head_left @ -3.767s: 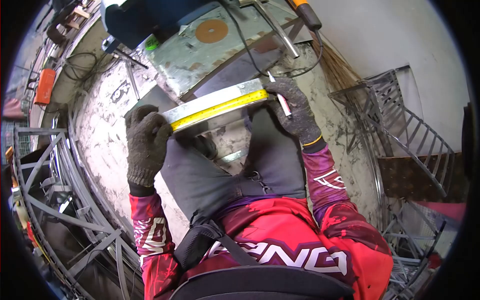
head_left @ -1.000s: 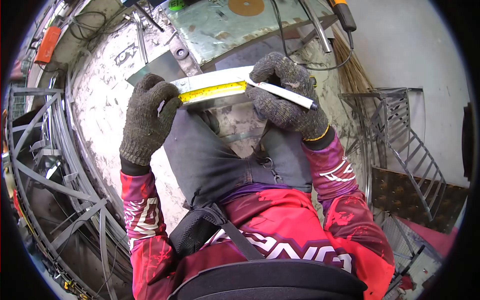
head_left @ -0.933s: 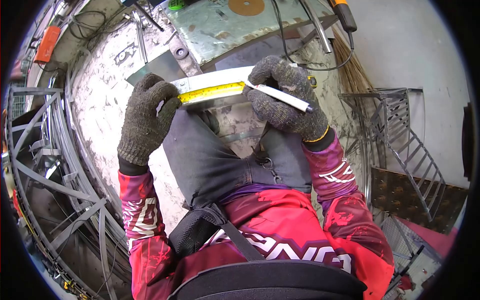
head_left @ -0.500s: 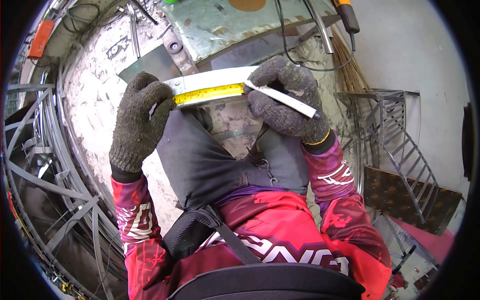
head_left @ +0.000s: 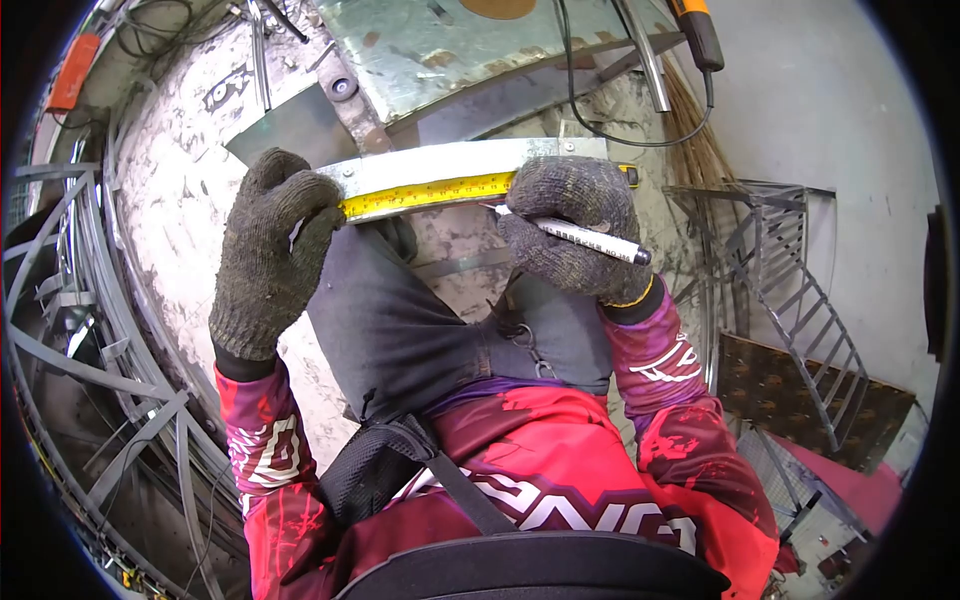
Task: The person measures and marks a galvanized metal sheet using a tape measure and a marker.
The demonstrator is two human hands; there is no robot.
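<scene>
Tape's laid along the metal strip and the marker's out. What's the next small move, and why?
Probably touch the white marker tip down at the yellow tape measure edge: the left hand pins the tape on the grey metal strip, and the right hand holds the tip just below it.

Stained concrete floor (head_left: 190,190) carries a metal plate (head_left: 440,50), a cable (head_left: 600,130), perhaps a broom (head_left: 690,140)

A broom (head_left: 695,140) leans by the wall, beside a metal staircase frame (head_left: 800,300) and black cable (head_left: 610,125).
</scene>
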